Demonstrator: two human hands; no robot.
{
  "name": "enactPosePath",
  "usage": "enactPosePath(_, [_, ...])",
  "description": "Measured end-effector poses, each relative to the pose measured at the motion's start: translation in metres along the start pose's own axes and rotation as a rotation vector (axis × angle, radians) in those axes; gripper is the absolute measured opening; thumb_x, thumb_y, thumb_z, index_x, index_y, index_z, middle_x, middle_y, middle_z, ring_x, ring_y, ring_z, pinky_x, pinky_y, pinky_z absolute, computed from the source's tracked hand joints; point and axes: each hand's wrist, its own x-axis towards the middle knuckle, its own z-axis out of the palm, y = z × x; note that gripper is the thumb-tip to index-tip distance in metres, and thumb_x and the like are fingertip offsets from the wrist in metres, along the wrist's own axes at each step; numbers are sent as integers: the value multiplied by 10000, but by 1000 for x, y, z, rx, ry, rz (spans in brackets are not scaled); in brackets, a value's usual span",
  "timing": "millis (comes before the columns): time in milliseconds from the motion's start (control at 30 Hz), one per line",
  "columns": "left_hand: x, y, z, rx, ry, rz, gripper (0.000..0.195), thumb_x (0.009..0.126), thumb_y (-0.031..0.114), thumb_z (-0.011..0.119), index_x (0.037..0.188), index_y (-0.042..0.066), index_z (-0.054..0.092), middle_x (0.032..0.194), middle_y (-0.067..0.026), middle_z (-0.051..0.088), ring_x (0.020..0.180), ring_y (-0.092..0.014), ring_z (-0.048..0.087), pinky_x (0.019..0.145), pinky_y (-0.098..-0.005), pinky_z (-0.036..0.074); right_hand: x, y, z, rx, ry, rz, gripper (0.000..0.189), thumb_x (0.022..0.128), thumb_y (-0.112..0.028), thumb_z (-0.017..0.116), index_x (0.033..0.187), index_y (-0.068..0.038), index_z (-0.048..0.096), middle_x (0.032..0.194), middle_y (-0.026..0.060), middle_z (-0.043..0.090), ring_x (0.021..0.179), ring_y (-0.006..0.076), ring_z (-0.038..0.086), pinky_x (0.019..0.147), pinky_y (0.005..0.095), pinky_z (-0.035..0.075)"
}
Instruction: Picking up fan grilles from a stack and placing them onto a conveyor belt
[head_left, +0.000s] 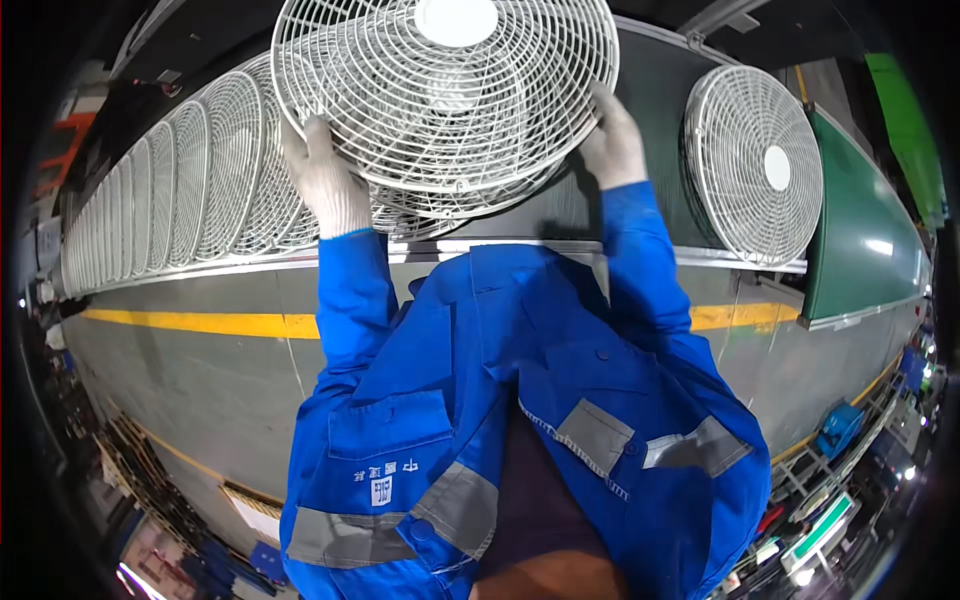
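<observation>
A round white wire fan grille (457, 169) with a solid hub disc is held up in front of me, its top cut off by the picture's rim. My left hand (322, 169), in a pale knit glove, grips its lower left edge. On the right edge, my right hand (616, 142), gloved too, has its fingers around the rim. More wire grilles (450, 214) lie just beneath the held one, partly hidden by it. A long row of overlapping grilles (229, 161) runs off to the left.
The dark conveyor belt (652, 97) has a metal edge rail (525, 249). To the right, grilles (739, 165) sit stacked near a green panel (862, 217). A yellow line (202, 322) crosses the grey floor. Wooden pallets (142, 480) stand lower left, cluttered racks (840, 480) lower right.
</observation>
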Motion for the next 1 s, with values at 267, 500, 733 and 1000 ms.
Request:
enactPosePath(267, [19,-32,-33,126,109,-118,566,964,186,553,1427,-101,401,1126,-182,613,648,-121,563,507,-241,440,2,28,21,542,298,427,402,787,-118,758,1138,51,660,1013,122,720,855,191,671,814,324,526])
enactPosePath(500, [2,-39,-27,575,228,42,385,949,211,564,1154,-106,636,710,-62,561,432,-93,476,364,-238,381,-7,42,24,109,394,407,518,728,-203,795,1190,-6,672,1091,144,720,967,248,685,911,354,511])
enactPosePath(733, [-1,-49,-29,780,244,-231,418,930,231,567,1245,-29,657,1259,-232,633,1046,-305,682,883,-387,579,-6,91,27,-84,310,454,556,696,-305,831,1171,-50,694,1297,199,585,1172,340,598,1018,401,456])
enactPosePath(1000, [5,-76,-53,975,251,-4,414,929,233,547,1209,-52,656,1234,-233,638,1082,-282,665,921,-345,555,-16,85,41,-237,304,406,558,717,-328,825,1185,-66,669,1306,205,574,1168,377,585,1013,410,454])
